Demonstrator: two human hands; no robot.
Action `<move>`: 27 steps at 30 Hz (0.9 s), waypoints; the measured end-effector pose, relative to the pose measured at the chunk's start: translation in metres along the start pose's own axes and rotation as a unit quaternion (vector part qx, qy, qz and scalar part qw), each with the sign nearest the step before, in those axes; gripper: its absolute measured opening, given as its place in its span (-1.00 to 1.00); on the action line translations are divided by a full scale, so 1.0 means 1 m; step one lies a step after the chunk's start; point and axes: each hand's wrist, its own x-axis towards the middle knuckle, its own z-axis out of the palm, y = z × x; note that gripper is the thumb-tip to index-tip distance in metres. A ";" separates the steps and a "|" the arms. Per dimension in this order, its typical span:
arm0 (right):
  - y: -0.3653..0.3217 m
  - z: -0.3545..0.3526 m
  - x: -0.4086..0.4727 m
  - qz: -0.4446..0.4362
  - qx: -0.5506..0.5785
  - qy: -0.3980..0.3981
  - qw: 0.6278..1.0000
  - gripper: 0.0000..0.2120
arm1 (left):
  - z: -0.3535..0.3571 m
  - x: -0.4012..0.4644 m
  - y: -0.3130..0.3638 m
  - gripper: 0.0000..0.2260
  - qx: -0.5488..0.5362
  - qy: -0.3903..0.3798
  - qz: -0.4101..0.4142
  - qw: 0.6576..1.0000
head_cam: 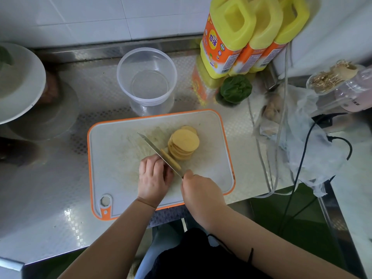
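Head view showed most potato slices [184, 144] already stacked, left hand [154, 176] curled on the mostly hidden last bit, right hand [202, 191] gripping the knife [159, 153].

Bright, cool, even light on the counter, sharp in the middle, soft and bent at the edges.
Light comes down diffuse from above, so the potato slices [185, 142] and knife [153, 148] on the cutting board [116, 154] read crisp, with only faint, soft shadows beneath. Glare breaks into small white patches on the steel counter [66, 212] near left, and the tiled wall [80, 19] far back washes pale. Out at the rim the wide lens takes over: the plate [20, 83] at left smears and stretches, the yellow bottles [231, 37] far right lean and bow, and the jar [338, 81] at the right edge goes blurry.
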 end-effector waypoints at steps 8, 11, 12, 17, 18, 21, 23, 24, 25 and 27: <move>0.002 0.003 0.018 0.003 0.040 -0.083 0.996 -0.90 | 0.001 0.002 0.001 -0.92 -0.002 -0.003 0.003 1.000; 0.004 0.005 0.025 0.003 0.039 -0.104 0.994 -0.91 | 0.002 0.000 -0.001 -0.92 0.000 -0.010 -0.005 1.000; 0.005 0.004 0.027 0.002 0.042 -0.108 0.993 -0.90 | 0.002 0.000 -0.002 -0.92 0.001 -0.013 -0.007 1.000; 0.002 0.007 0.020 -0.002 0.030 -0.062 0.998 -0.95 | -0.009 -0.010 -0.002 -0.87 -0.005 -0.014 -0.003 1.000; -0.001 0.008 0.018 -0.005 0.023 -0.078 0.997 -0.94 | -0.011 -0.013 -0.002 -0.86 -0.004 -0.013 -0.002 1.000; -0.003 0.011 0.017 -0.008 0.021 -0.117 0.993 -0.87 | -0.011 -0.015 -0.002 -0.86 0.005 -0.012 -0.009 1.000; -0.002 0.008 0.018 -0.008 0.017 -0.115 0.993 -0.85 | -0.009 -0.013 0.000 -0.86 0.008 -0.009 -0.010 1.000; -0.001 0.007 0.018 -0.010 0.013 -0.118 0.993 -0.83 | -0.009 -0.012 0.001 -0.85 0.006 -0.006 -0.008 1.000; -0.002 0.005 0.017 -0.010 0.012 -0.128 0.992 -0.82 | -0.009 -0.011 0.002 -0.85 0.003 -0.003 -0.004 1.000; -0.002 0.006 0.017 -0.011 0.007 -0.135 0.991 -0.81 | -0.009 -0.011 0.002 -0.84 0.003 0.002 -0.003 1.000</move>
